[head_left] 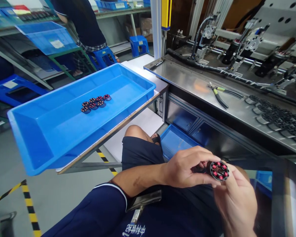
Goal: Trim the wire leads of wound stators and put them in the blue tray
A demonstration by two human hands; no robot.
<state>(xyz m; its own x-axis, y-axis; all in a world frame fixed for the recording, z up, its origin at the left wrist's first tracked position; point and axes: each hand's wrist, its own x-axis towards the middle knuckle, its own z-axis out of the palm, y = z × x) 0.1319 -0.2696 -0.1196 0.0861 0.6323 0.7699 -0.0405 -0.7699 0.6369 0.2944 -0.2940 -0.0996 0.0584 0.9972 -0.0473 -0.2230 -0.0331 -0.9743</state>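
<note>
Two bare hands pinch a black, round part with red windings above the lap.
The left hand's thumb and fingers close around the part's side, its ringed face turned upward; the right hand's thumb presses near its rim, most of the other fingers hidden beneath, so their pose cannot be told; to the left, a long blue rectangular plastic tray bears a cluster of small black-and-red round parts; to the right, on a shiny metal bench, pliers with black and yellow-green handles lie near rows of dark, silver-sided round parts.
</note>
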